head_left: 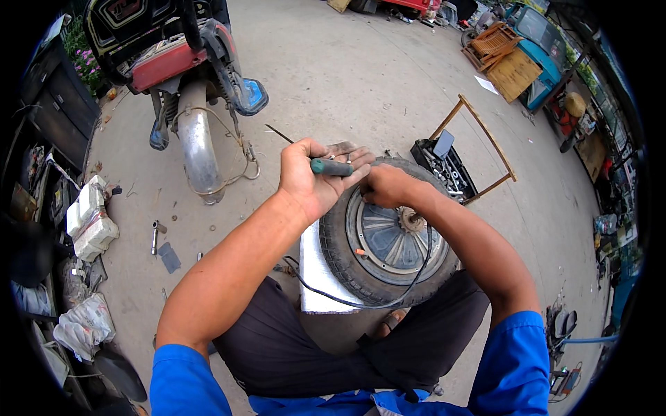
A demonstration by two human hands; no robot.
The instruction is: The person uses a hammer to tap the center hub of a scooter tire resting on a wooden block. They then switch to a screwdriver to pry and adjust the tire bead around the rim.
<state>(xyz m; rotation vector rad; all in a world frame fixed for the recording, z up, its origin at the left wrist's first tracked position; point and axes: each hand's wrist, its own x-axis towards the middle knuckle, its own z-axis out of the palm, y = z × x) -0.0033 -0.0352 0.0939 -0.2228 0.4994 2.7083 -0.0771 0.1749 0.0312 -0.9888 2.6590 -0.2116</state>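
Note:
My left hand (pixel 303 182) is turned palm up, its thumb holding a screwdriver (pixel 331 167) with a green handle across the palm. The dark shaft points away to the upper left. Small metal pieces, probably screws, lie by the fingers. My right hand (pixel 388 185) is closed with its fingertips at the far left rim of a motor wheel (pixel 388 243); whatever is pinched there is hidden. The wheel lies flat between my knees, its black tyre (pixel 338 255) around a grey ribbed hub cover. A black cable (pixel 416 281) runs from the axle (pixel 414 220) over the tyre.
A white block (pixel 312 281) sits under the wheel. Beyond it are an open black toolbox (pixel 454 170) and a wooden frame (pixel 485 132). A red motor vehicle (pixel 166 69) with a silver fender stands far left. A socket tool (pixel 155 237) lies on the concrete; clutter lines both sides.

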